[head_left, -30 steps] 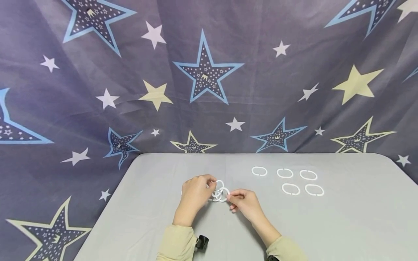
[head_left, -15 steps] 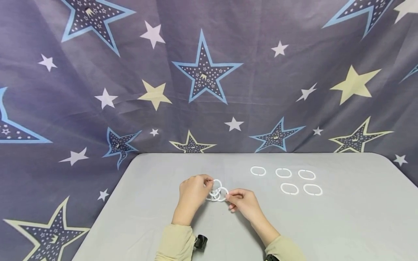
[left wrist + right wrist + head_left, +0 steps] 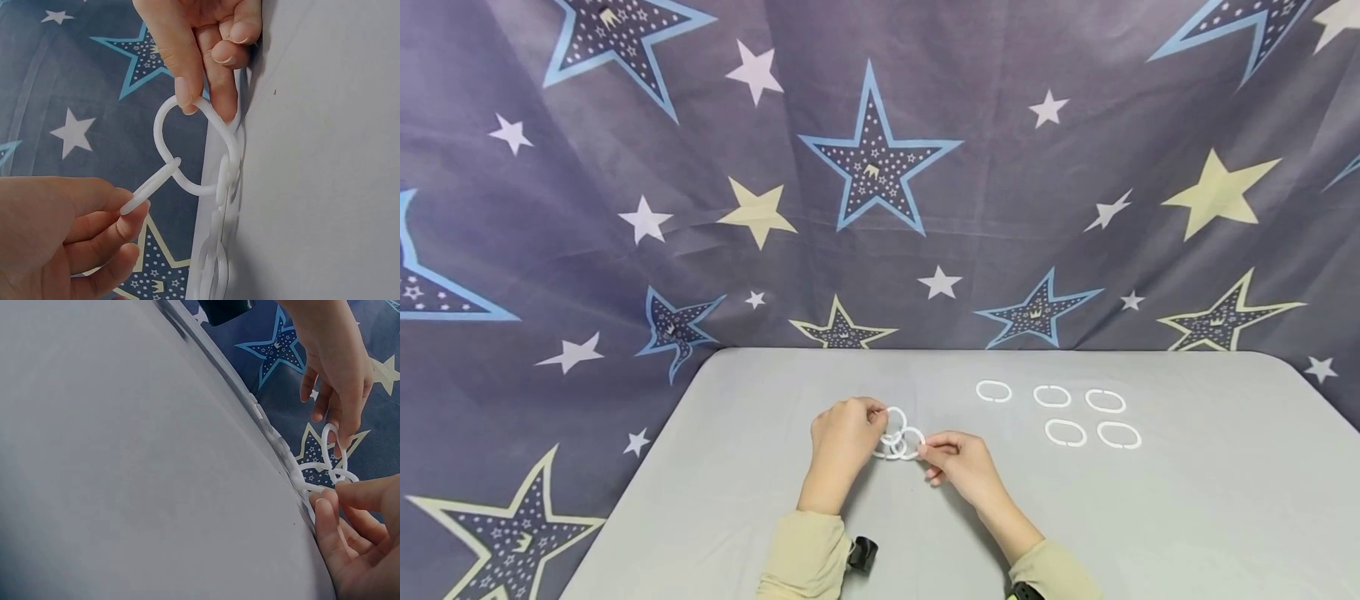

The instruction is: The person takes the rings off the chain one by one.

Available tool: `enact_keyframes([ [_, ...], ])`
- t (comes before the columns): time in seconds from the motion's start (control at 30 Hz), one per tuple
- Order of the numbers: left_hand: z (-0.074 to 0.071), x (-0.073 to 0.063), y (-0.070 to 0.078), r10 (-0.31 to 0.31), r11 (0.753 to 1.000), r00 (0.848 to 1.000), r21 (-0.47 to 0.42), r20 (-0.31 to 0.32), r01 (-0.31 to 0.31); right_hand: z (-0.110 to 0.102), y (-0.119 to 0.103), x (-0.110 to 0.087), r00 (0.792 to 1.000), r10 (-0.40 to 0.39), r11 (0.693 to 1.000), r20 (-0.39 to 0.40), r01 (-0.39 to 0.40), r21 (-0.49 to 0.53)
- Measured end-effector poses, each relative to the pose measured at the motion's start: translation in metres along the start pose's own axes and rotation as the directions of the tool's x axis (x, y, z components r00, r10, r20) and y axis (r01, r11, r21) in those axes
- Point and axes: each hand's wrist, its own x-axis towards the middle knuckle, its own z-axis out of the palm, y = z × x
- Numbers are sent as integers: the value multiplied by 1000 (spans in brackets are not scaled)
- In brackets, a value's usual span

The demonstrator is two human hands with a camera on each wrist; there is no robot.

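Note:
In the head view, my left hand pinches a white plastic chain link between thumb and fingers. My right hand pinches another white oval link beside it. The left wrist view shows the left hand's link crossing the side of the right hand's link, their edges meeting. From the right hand's link, a chain of joined white links runs along the table toward the left hand's side. In the head view, the left hand hides part of that chain.
Several loose white oval links, such as a near one and a far one, lie right of the hands on the grey table. A star-patterned cloth hangs behind the table's back edge. A black wrist device sits at the left cuff.
The left hand and its link have shifted slightly left. The right hand keeps its pinch almost in place, and the loose links lie as before.

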Motion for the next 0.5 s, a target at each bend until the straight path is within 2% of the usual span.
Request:
enact_keyframes([
  [0.2,-1,0,1,-21,1000,1000,-2,-12,21,1,3,1,1000,-17,1000,21,17,8],
  [0.5,1,0,0,-27,999,999,-18,-24,26,1,4,2,1000,-22,1000,9,22,-5],
])
